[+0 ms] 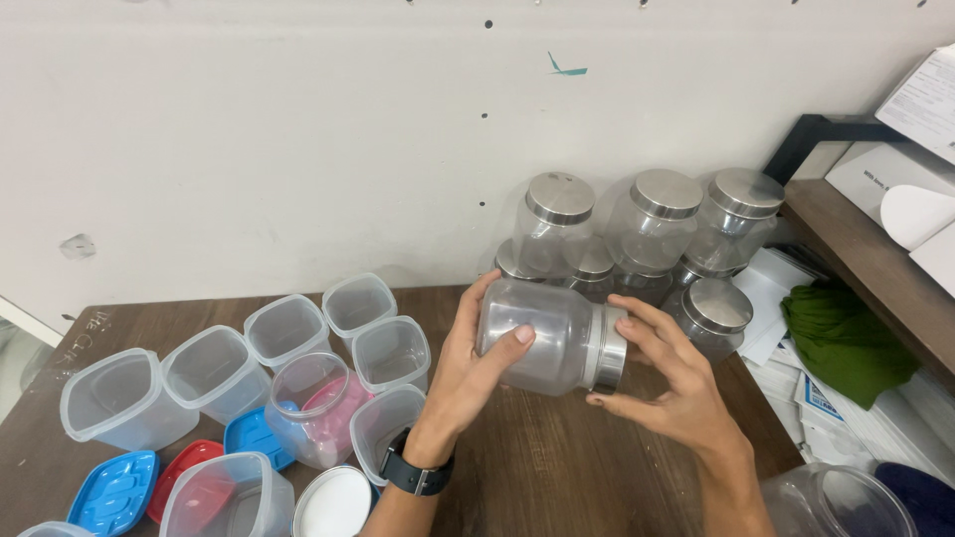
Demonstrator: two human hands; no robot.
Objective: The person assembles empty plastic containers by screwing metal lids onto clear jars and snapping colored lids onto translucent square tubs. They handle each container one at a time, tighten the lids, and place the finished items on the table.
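1. Nearby, clear square plastic tubs (214, 370) w/ blue lids (117, 489) and a red lid (184, 475) crowd the brown wooden table (527, 467) at left.
2. Left hand (468, 373), black watch on wrist, grips the clear round jar (542, 345), held sideways above the table.
3. Right hand (668, 383) fingers clasp its steel lid (609, 350).
4. Behind, steel-lidded clear jars (652, 234) stacked vs. white wall (298, 149).

On the brown shelf (856, 249) at the right stand 2 white boxes (885, 174). Below it lie white paper packets (821, 408) with blue print.
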